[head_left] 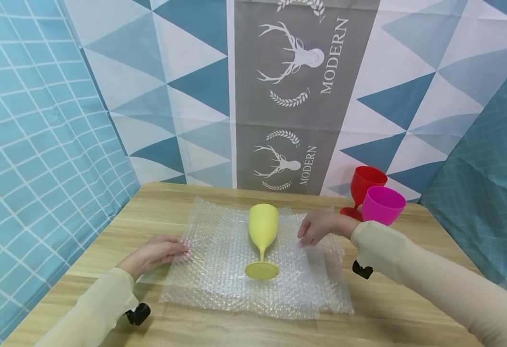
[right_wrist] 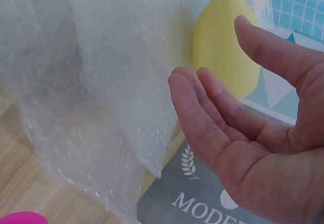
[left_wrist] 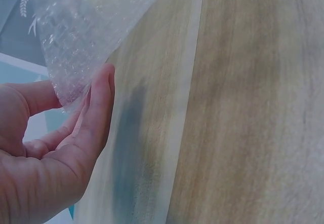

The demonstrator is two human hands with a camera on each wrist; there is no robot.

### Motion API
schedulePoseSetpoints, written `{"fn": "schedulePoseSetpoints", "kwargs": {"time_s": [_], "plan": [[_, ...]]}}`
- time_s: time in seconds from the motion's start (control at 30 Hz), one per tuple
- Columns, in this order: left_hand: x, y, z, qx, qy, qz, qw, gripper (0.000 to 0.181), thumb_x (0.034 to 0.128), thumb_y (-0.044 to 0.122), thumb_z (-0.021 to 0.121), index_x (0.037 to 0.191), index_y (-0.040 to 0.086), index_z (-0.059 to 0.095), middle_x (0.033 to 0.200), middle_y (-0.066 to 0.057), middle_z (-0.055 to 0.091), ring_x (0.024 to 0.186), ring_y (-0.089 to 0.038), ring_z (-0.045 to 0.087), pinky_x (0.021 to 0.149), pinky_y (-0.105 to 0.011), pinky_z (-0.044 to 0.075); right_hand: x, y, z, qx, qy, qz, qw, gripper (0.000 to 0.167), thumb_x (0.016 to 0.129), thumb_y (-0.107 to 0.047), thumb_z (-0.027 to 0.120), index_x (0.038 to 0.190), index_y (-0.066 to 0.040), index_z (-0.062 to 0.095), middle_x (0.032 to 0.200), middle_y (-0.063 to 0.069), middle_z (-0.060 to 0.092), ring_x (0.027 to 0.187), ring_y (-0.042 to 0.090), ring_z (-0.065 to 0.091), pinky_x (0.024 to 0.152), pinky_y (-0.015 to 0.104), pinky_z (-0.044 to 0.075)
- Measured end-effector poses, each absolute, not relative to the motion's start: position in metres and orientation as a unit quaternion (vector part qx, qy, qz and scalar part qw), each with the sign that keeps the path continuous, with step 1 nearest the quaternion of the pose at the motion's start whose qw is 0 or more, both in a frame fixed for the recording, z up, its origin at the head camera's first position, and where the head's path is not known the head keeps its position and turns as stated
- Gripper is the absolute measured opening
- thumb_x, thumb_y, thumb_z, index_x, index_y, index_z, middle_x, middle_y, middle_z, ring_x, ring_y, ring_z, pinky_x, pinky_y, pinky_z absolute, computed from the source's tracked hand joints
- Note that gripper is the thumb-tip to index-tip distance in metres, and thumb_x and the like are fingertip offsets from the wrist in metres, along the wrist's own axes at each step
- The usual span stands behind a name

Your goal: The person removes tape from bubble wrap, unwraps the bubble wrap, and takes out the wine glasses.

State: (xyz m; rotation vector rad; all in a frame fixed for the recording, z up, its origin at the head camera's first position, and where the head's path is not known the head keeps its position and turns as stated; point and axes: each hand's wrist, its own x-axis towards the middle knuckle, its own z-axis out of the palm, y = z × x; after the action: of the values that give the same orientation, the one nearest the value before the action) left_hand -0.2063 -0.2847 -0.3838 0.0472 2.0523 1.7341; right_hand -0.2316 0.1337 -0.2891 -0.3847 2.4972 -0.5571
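Observation:
A yellow plastic goblet [head_left: 263,226] lies on its side on a sheet of bubble wrap [head_left: 218,284], its foot toward me. At the sheet's left edge, my left hand [head_left: 160,253] pinches the wrap between thumb and fingers; the left wrist view shows that corner of wrap lifted off the table. My right hand [head_left: 322,227] is over the right part of the wrap, beside the goblet. In the right wrist view its thumb and fingers stand apart with nothing between them, and the goblet's bowl [right_wrist: 223,46] appears behind them.
On the wooden table [head_left: 184,327], a red goblet [head_left: 366,185] and a magenta goblet [head_left: 382,205] stand at the back right, close to my right forearm. A patterned cloth [head_left: 201,96] hangs behind the table, with blue checked cloth [head_left: 41,120] on the left.

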Motion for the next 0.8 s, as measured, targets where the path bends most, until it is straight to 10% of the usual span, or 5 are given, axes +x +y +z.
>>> {"fn": "schedulePoseSetpoints", "kwargs": {"time_s": [0.8], "plan": [[-0.206, -0.286, -0.382, 0.026, 0.756, 0.616, 0.219, 0.034, 0.0911, 0.007, 0.059, 0.115, -0.016, 0.050, 0.091, 0.002, 0.067, 0.084, -0.004, 0.066, 0.082, -0.019, 0.056, -0.273, 0.108, -0.280, 0.080, 0.789, -0.501, 0.345, 0.031, 0.093, -0.029, 0.062, 0.103, 0.000, 0.057, 0.093, 0.008, 0.061, 0.083, 0.016, 0.063, 0.104, 0.037, 0.049]]}}
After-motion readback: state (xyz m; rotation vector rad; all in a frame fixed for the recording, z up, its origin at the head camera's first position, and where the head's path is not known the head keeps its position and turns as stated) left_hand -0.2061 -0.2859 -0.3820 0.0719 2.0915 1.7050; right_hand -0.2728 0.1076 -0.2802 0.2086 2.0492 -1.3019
